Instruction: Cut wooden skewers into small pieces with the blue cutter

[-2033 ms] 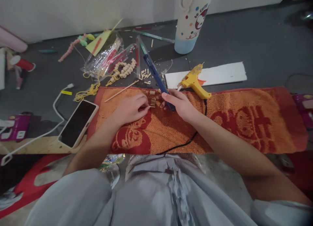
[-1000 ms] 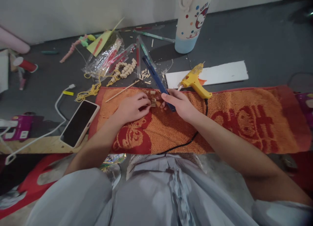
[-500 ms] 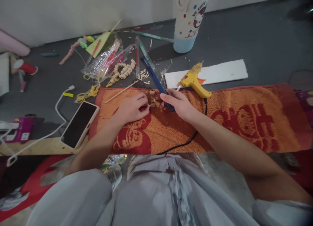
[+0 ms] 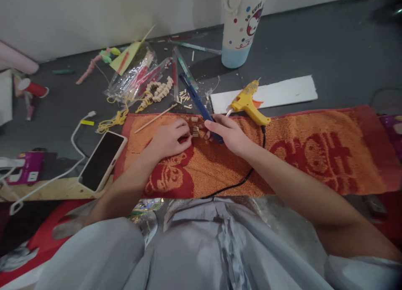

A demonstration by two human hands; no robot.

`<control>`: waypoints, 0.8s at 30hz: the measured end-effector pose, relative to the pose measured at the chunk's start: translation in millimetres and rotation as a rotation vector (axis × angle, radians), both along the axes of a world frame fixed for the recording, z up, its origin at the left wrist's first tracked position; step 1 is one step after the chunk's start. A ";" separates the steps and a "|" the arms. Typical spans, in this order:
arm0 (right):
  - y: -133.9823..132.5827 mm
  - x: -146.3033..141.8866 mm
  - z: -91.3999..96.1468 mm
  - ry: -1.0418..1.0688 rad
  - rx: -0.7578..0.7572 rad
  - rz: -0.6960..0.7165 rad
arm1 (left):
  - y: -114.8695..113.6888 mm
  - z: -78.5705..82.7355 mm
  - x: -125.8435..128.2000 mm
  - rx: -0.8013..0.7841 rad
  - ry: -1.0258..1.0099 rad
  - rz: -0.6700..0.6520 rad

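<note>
My left hand [image 4: 169, 138] rests on an orange and red towel [image 4: 314, 147], fingers curled and pinching a thin stick beside a small stack of short wooden stick pieces [image 4: 196, 131]. Just right of that stack, my right hand [image 4: 228, 133] is closed round a long blue tool [image 4: 197, 99] that points up and away to the left. Both hands almost touch over the stack. What the left fingers hold is mostly hidden.
A yellow glue gun [image 4: 249, 103] with a black cord lies behind my right hand, by a white strip [image 4: 282, 92]. A phone [image 4: 102, 159] lies left of the towel. Plastic packets [image 4: 138, 76], yellow string [image 4: 113, 119], loose stick bits and a decorated bottle [image 4: 240, 26] lie beyond.
The hands stay at the stack; the left fingers shift slightly against the stick pieces. The camera drifts a little.
</note>
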State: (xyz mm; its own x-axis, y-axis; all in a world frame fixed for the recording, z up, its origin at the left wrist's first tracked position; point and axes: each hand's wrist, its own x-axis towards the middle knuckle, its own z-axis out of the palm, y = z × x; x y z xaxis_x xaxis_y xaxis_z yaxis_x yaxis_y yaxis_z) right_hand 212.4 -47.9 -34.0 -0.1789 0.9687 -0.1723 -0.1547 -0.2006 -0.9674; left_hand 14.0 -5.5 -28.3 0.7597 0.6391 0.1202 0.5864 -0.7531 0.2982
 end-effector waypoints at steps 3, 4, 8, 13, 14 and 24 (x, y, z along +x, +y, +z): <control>-0.2 -0.1 -0.1 -0.004 0.004 0.009 | 0.0 -0.2 -0.1 0.001 -0.006 -0.004; -0.3 -0.2 -0.2 -0.004 0.008 0.009 | 0.0 -0.3 -0.1 0.000 -0.007 -0.003; -0.1 -0.3 -1.7 0.001 0.025 0.005 | -0.3 -0.9 0.0 -0.003 -0.010 0.007; 0.6 -0.7 -2.5 -0.003 0.032 0.001 | -0.3 -1.6 -0.4 0.004 -0.023 0.005; 0.6 -0.9 -2.4 -0.001 0.033 -0.001 | -0.2 -1.7 -0.5 0.003 -0.024 0.000; 0.2 -0.4 -1.9 -0.003 0.028 0.012 | -0.1 -2.6 -0.9 0.038 -0.014 -0.004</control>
